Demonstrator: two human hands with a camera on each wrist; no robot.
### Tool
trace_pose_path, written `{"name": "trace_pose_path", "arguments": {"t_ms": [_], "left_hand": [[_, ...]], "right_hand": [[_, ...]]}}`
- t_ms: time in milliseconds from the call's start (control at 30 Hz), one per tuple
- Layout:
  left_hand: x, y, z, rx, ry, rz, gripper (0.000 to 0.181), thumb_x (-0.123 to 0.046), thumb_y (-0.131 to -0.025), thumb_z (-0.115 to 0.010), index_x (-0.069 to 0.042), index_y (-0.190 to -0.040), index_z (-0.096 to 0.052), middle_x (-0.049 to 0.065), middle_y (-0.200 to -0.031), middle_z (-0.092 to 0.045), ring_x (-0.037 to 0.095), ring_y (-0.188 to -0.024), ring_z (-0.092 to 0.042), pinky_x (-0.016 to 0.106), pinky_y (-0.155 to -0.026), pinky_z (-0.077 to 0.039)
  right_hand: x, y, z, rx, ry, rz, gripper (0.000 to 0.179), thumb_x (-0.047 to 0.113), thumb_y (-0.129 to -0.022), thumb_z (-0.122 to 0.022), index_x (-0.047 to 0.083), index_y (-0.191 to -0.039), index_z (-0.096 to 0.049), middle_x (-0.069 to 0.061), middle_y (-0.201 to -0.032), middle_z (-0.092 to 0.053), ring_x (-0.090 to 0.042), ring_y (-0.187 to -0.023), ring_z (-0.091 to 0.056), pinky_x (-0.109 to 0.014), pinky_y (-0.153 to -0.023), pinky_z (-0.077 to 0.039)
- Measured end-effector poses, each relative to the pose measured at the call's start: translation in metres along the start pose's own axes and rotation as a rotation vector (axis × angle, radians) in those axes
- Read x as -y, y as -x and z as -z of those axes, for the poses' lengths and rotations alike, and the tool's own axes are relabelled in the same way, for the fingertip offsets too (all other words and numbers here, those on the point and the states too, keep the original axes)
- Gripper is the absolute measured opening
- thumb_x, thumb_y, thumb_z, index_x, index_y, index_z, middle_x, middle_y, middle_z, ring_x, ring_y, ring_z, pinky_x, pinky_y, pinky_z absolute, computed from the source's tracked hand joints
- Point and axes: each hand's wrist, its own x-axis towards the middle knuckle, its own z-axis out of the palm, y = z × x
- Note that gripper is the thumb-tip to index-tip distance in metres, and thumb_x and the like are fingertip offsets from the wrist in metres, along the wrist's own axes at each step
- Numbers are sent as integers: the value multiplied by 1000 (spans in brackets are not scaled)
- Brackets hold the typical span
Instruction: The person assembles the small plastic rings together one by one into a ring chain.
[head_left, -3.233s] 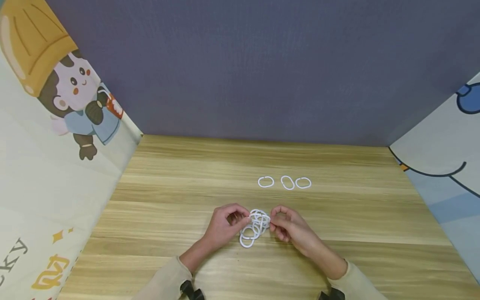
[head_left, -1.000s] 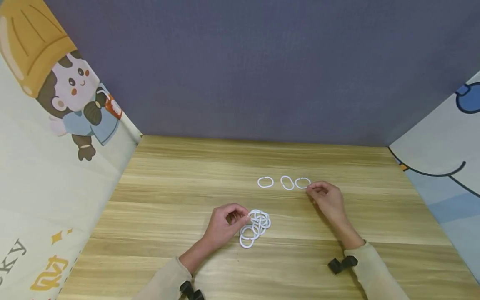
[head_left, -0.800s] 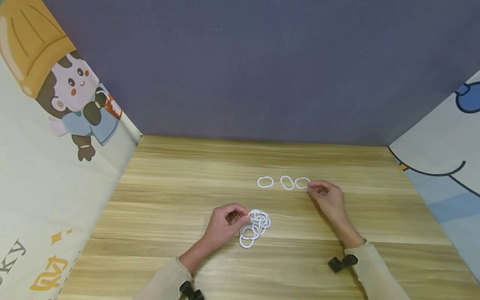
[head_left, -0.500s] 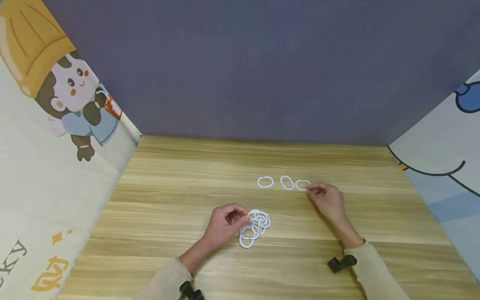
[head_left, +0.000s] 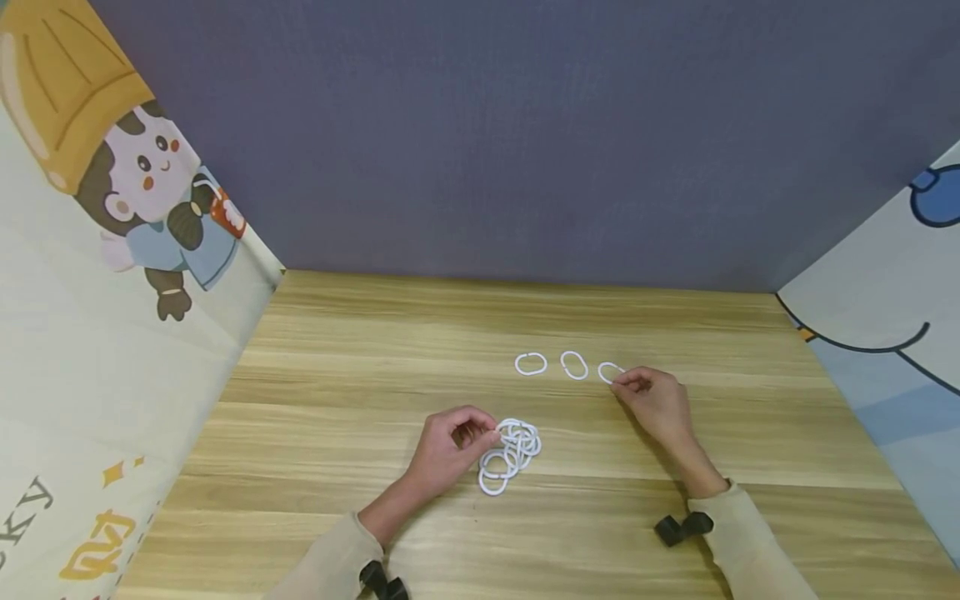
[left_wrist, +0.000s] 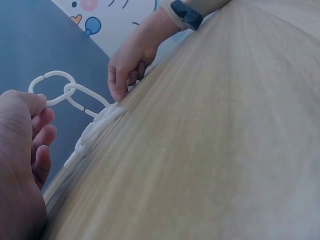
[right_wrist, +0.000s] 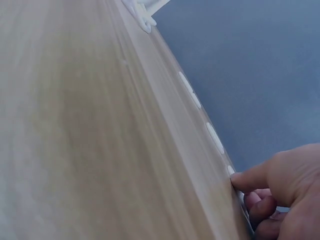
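My left hand (head_left: 450, 447) pinches one end link of a small chain of white plastic C-links (head_left: 517, 439) between thumb and forefinger. In the left wrist view that held link (left_wrist: 59, 73) stands raised, threaded through a second one, and the rest lie heaped on the table. Farther right, my right hand (head_left: 660, 406) pinches the near right side of a loose white link (head_left: 601, 374), whose right end the fingertips hide. Two more loose links lie to its left, a slanted one (right_wrist: 215, 138) and a flatter one (right_wrist: 189, 90).
A wood-grain table (head_left: 337, 375) lies under everything. A dark blue-grey panel (head_left: 525, 150) rises at its back edge, and printed light panels stand at left (head_left: 75, 358) and right (head_left: 885, 317). Black wrist mounts (head_left: 684, 528) sit on both sleeves.
My right hand has left the chain and reached up and right to the rightmost loose link. That link has turned and shifted slightly right, away from the middle one. The left hand stays put.
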Motion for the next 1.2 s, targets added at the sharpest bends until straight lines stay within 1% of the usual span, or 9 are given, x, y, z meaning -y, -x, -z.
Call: {"name": "trace_pose_path", "arguments": {"t_ms": [233,433,500,600,733,867,967,1067,1200], "left_hand": [[1,-1,-1,3,6,-2,7,-6,-95,-85,-1,-98,-81,5,-83,-75,5,-69,-56,21,-60,-49],[2,-5,-3,-9,7,6,7,-5,-95,-85,-1,-98,-80,6,-84,-76,5,-69,-56,21,-60,-49],[2,-7,-4,-14,5,5,6,-4,-95,-85,-1,-98,-80,6,-84,-76,5,-69,-56,20,-60,-49],[3,-9,-5,-21,-1,2,6,-4,-95,-85,-2,-97,-80,5,-83,-76,5,-69,-56,21,-60,-49],[4,-11,-7,-28,-7,3,6,-4,-95,-85,-2,-97,-80,6,-83,-75,5,-69,-56,21,-60,-49],[3,-12,-7,-31,-6,7,5,-4,-96,-84,-2,-97,-80,6,-83,-75,4,-69,-56,21,-60,-49],[3,-12,-7,-28,0,9,10,-7,-96,-85,1,-98,-79,6,-84,-75,4,-69,-56,21,-60,-49],[4,-11,-7,-24,5,10,13,-8,-96,-85,3,-99,-78,7,-84,-75,4,-70,-56,21,-60,-50],[4,-11,-7,-26,5,13,10,-6,-96,-85,1,-99,-79,6,-84,-75,5,-70,-56,21,-61,-49]], "right_hand": [[-3,0,-1,27,23,26,16,16,-99,-84,2,-94,-80,-4,-76,-69,-12,-65,-53,-27,-61,-41],[-11,-8,-4,8,-48,58,17,17,-101,-79,2,-93,-76,-4,-76,-66,-15,-64,-52,-27,-59,-40],[-11,-11,-3,1,-61,62,18,17,-103,-76,0,-97,-74,-6,-78,-66,-16,-66,-52,-27,-60,-40],[-10,-15,-3,-9,-70,35,19,15,-107,-70,-4,-105,-71,-11,-82,-66,-16,-68,-53,-26,-60,-42],[-8,-18,-1,-7,-69,-6,23,13,-114,-60,-10,-117,-66,-21,-92,-68,-18,-72,-56,-25,-60,-44],[-8,-19,-1,-55,-57,-35,23,10,-115,-56,-12,-120,-64,-26,-101,-70,-25,-79,-62,-25,-64,-45],[-8,-19,-2,-79,-70,-55,24,10,-115,-55,-12,-121,-64,-28,-103,-70,-28,-84,-64,-24,-68,-46],[-8,-19,-2,-67,-110,-86,26,12,-116,-54,-11,-122,-64,-29,-107,-72,-21,-84,-64,-19,-68,-46],[-4,-17,-2,-25,-194,-122,29,13,-116,-53,-12,-124,-63,-28,-104,-72,-8,-75,-62,-18,-62,-49]]}}
